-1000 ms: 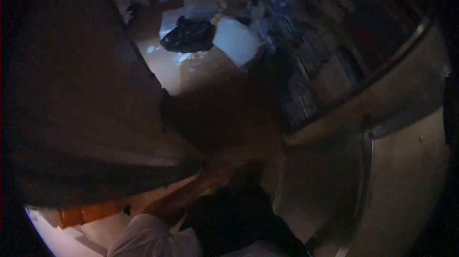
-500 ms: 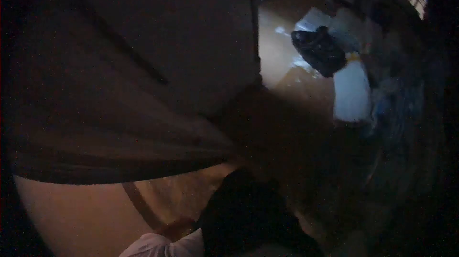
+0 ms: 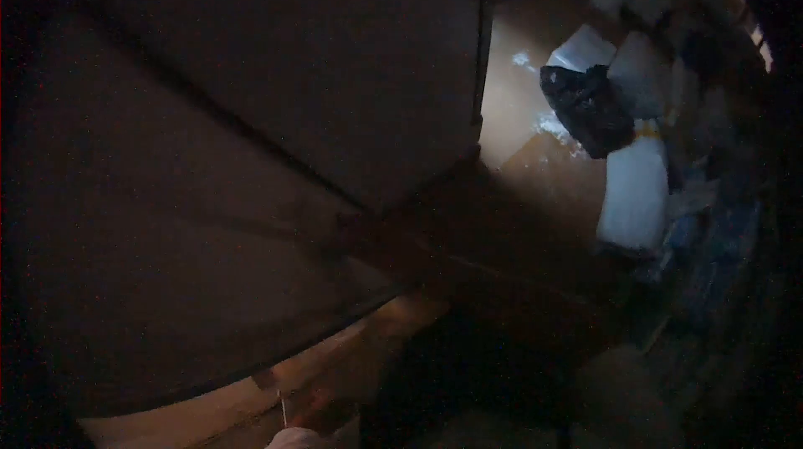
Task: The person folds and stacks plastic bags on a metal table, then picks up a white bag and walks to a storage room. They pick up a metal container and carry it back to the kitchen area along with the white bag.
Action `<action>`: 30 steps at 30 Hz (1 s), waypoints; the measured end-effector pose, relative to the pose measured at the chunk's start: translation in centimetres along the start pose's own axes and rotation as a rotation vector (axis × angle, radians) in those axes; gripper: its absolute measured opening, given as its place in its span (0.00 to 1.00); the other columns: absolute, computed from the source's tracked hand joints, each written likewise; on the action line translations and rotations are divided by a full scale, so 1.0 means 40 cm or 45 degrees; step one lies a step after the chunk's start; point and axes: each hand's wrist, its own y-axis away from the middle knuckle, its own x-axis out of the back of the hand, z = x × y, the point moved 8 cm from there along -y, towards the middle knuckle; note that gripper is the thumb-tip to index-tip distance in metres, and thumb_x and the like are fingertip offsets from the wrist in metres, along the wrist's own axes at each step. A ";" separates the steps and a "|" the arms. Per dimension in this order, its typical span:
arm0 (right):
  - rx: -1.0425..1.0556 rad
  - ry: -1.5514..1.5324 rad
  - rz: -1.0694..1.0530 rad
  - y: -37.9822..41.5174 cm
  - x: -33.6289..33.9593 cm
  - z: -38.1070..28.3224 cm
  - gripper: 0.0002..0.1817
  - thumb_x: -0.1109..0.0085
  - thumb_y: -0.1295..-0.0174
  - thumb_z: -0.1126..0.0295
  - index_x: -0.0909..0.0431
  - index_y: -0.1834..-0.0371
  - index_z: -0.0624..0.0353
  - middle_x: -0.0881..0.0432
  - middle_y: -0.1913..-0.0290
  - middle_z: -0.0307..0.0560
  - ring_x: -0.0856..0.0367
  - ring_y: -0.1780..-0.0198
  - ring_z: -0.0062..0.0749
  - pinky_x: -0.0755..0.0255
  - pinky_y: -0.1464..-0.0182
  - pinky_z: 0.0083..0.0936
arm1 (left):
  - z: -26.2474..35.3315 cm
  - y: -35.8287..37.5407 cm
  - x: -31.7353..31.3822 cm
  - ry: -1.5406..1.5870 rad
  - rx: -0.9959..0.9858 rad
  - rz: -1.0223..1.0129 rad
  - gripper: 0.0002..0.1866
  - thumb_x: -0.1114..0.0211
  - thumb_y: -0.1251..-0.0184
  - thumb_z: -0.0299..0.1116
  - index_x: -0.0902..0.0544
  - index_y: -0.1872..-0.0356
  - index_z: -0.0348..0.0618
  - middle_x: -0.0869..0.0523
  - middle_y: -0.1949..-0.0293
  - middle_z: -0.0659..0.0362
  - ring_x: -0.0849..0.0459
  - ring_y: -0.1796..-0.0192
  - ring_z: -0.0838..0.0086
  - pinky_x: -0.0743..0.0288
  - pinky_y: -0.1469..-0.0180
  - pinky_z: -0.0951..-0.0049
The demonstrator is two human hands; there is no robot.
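Darkness covers most of the view, where a large dark panel (image 3: pixel 251 156) fills the left, a tied black bag (image 3: pixel 590 106) and a white sack (image 3: pixel 636 198), contents hidden, lie on the floor (image 3: pixel 519 106), and a hand (image 3: pixel 322 415), grip unclear, shows at the bottom.

Matt dark panel (image 3: pixel 251 114), glossy black plastic bag (image 3: pixel 590 106), smooth white sack (image 3: pixel 636 194), shiny floor (image 3: pixel 514 98).

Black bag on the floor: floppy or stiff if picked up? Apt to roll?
Probably floppy: the black bag looks crumpled and slumped, with an irregular outline. Unlikely to roll, since it sags against the white sack on the floor. Weight is hard to judge in this dim light.
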 end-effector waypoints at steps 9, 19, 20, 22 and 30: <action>0.034 0.048 -0.296 -0.079 -0.031 -0.049 0.45 0.51 0.35 0.37 0.40 0.29 0.67 0.36 0.31 0.70 0.36 0.30 0.57 0.42 0.29 0.43 | -0.110 0.094 0.044 0.094 0.279 0.204 0.23 0.40 0.36 0.47 0.18 0.46 0.43 0.19 0.44 0.48 0.23 0.39 0.57 0.31 0.36 0.62; -0.133 0.147 -0.664 -0.037 0.031 -0.028 0.49 0.57 0.35 0.34 0.53 0.23 0.61 0.53 0.24 0.72 0.48 0.25 0.61 0.50 0.25 0.41 | -0.293 0.208 -0.137 0.119 0.686 0.092 0.23 0.41 0.36 0.47 0.18 0.45 0.44 0.19 0.43 0.48 0.23 0.38 0.57 0.32 0.35 0.62; -0.131 0.117 -0.646 -0.027 0.065 -0.015 0.48 0.57 0.34 0.34 0.52 0.23 0.61 0.54 0.24 0.71 0.47 0.25 0.60 0.49 0.26 0.41 | -0.290 0.196 -0.148 0.102 0.703 0.058 0.23 0.41 0.36 0.47 0.18 0.45 0.44 0.19 0.43 0.48 0.23 0.38 0.57 0.32 0.35 0.63; -0.187 0.204 -0.576 -0.004 0.156 0.110 0.45 0.56 0.33 0.36 0.48 0.24 0.61 0.51 0.24 0.69 0.46 0.25 0.59 0.48 0.26 0.42 | -0.279 0.146 -0.152 0.054 0.719 -0.014 0.23 0.41 0.36 0.47 0.18 0.45 0.44 0.19 0.42 0.48 0.23 0.38 0.57 0.32 0.35 0.63; -0.950 0.072 0.328 0.433 0.887 0.767 0.34 0.39 0.39 0.46 0.26 0.37 0.61 0.17 0.48 0.51 0.18 0.50 0.38 0.25 0.50 0.33 | -0.009 -0.316 0.083 -0.323 0.670 -0.147 0.24 0.41 0.35 0.47 0.19 0.44 0.44 0.20 0.41 0.48 0.24 0.37 0.57 0.32 0.35 0.63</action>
